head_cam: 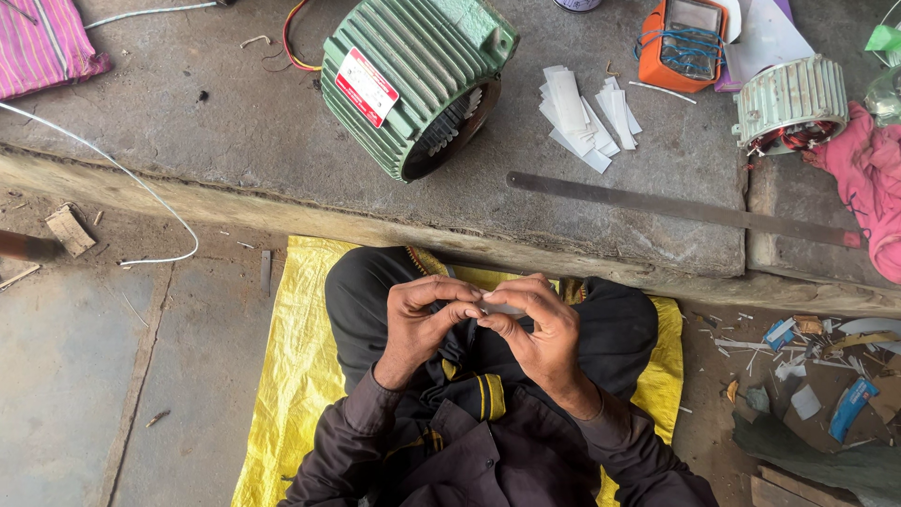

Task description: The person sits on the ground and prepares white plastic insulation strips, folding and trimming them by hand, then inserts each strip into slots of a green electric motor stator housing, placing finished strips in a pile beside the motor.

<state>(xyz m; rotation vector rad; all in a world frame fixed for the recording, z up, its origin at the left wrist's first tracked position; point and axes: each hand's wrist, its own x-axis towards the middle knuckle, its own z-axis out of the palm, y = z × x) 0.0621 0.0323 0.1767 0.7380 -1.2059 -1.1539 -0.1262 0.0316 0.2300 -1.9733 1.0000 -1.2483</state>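
Note:
My left hand (420,324) and my right hand (537,329) meet over my lap, fingertips pinched together on a small white paper strip (496,307) held between them. I sit cross-legged in dark clothes on a yellow sheet (291,376). On the stone slab ahead lies a large green ribbed motor housing (413,80) on its side, its open end facing me. A pile of white paper strips (587,117) lies to its right, out of reach of both hands.
A long metal ruler (680,208) lies along the slab's front edge. A smaller pale green stator (790,103), an orange meter (682,42) and pink cloth (868,178) sit at the right. White wire (141,183) curves at the left. Scraps litter the floor (807,361) at the right.

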